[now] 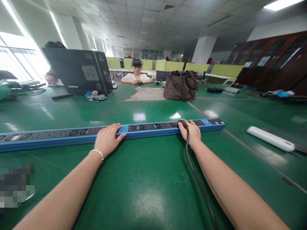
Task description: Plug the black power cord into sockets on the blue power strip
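Observation:
A long blue power strip (pixel 153 127) with black sockets lies across the green table, running out of view at the left. My left hand (pixel 107 138) grips it near a blue socket section, fingers over the top and thumb at the near side. Towards the strip's right end, my right hand (pixel 192 130) is closed round a black power plug (pixel 183 123). The plug is against the socket face; how deep it sits is hidden by my fingers. From it a black cable (pixel 195 174) hangs over the table towards me.
A white bar-shaped device (pixel 271 138) lies at right. Further back are a black computer case (pixel 79 72), gloves (pixel 96 95) and a brown bag (pixel 181 85). A person (pixel 136 75) sits opposite; another is partly hidden behind the case.

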